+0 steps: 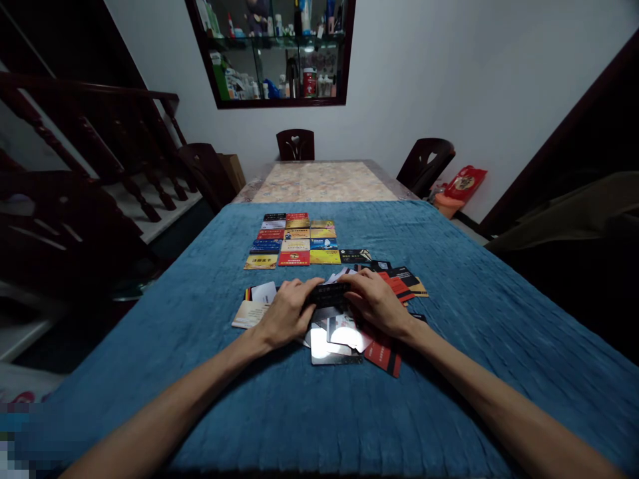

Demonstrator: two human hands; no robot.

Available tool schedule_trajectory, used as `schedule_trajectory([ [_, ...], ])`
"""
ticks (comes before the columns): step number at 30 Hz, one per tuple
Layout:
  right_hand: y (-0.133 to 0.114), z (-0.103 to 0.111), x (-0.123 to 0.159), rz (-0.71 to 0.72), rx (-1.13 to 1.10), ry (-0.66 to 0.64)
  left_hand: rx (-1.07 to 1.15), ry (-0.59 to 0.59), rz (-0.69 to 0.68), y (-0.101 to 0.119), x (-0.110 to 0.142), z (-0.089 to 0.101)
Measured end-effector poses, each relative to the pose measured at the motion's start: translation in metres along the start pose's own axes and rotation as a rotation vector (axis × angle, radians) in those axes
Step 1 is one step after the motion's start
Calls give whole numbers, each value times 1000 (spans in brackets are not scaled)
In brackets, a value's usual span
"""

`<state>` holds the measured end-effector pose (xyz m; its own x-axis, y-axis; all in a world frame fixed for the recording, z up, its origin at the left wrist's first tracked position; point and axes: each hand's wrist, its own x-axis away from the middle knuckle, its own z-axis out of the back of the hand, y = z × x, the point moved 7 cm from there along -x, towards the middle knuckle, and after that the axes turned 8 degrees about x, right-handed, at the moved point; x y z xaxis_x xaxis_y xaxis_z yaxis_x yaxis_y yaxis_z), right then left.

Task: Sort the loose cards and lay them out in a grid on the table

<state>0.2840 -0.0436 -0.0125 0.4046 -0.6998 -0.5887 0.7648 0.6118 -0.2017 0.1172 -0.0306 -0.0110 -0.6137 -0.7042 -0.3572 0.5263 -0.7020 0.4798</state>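
One black card (330, 295) was held over the loose card pile (335, 354), the left hand (286, 309) pinching its left end between thumb and fingers, the right hand (378, 303) closed likewise on its right end. On the far side, colourful card rows (296, 244) lay on the blue blanket (200, 372), a gold card (261, 261) at their near left corner.

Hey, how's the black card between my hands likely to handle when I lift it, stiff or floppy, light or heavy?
The black card looks straight between the left hand and right hand, so it's probably stiff. Being small and flat, it's likely light and unlikely to roll.
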Motion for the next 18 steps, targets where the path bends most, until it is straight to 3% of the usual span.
schedule_trajectory([
  [10,-3,-8,4,28,57,-117,4,-25,10,-2,1,-1],
  [18,-10,-5,4,64,86,-108,15,6,13,-1,1,0],
])
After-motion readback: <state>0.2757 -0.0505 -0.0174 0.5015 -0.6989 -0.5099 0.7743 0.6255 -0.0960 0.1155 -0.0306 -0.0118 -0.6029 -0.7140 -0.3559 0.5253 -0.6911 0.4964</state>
